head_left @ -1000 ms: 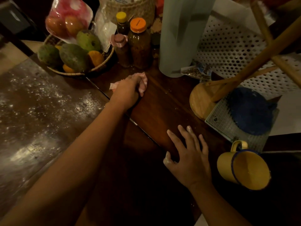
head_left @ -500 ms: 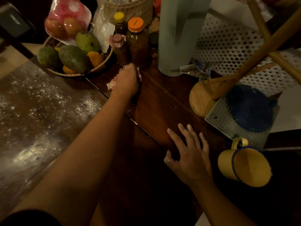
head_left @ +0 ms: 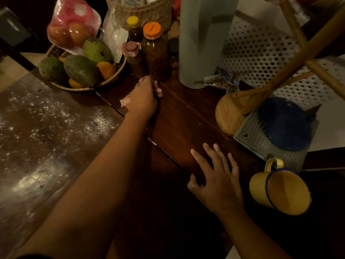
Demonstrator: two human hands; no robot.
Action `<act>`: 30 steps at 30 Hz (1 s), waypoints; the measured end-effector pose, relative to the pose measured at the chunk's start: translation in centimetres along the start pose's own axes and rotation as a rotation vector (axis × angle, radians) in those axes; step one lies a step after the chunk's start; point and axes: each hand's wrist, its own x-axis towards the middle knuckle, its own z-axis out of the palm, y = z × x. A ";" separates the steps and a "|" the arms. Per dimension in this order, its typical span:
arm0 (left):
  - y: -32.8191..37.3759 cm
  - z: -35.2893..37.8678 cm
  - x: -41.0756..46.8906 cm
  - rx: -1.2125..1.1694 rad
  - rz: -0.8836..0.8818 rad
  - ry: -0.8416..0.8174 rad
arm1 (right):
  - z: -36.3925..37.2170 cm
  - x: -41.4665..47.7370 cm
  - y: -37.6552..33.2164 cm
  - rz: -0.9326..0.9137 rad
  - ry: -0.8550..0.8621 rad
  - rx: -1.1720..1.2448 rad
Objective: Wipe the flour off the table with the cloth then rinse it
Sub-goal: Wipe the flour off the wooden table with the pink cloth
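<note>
The only print in view stands on a white label (head_left: 130,0) atop a package inside the woven basket (head_left: 147,14) — bold dark capitals seemingly ending in "LANE", the rest blurred and cut off.

Pink cloth (head_left: 124,102) bunched on dark table (head_left: 186,118), mostly under left hand (head_left: 142,98); white flour (head_left: 56,116) scattered across table's left side.

lighting dim and warm, far corners in shadow. dark wooden table (head_left: 186,116), plank seams visible, fills most of the view. wooden stool (head_left: 230,116) tipped over, round seat at the table's right side, legs pointing up and right. white perforated panel (head_left: 261,53) behind it. pale floor (head_left: 11,71) at far left.
</note>
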 end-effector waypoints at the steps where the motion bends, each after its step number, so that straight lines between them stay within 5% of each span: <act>1: 0.8 0.8 0.3 0.034 -0.017 0.020 | 0.0 0.0 0.0 -0.002 0.001 0.000; 5: 4.1 4.0 -2.7 0.085 0.133 0.025 | 0.2 0.1 0.0 -0.001 0.019 -0.018; 8: 3.2 4.8 -5.1 -0.067 0.494 -0.226 | 0.1 0.1 -0.1 0.003 0.024 -0.019; 10: 1.2 3.8 -4.1 -0.065 0.569 -0.368 | 0.1 0.1 -0.1 0.004 0.032 -0.013; 17: 3.3 4.6 -1.8 0.042 0.201 0.047 | 0.1 0.0 0.0 0.000 0.015 -0.012; 22: 4.6 5.2 -7.2 -0.243 0.723 -0.471 | 0.0 0.1 -0.1 0.010 0.033 -0.009; 25: 0.8 2.4 -7.9 -0.224 0.568 -0.377 | 0.1 0.0 0.0 0.014 0.056 0.022; 30: -3.2 0.2 -6.7 -0.084 0.021 0.167 | 0.0 -0.1 0.0 0.006 0.060 0.035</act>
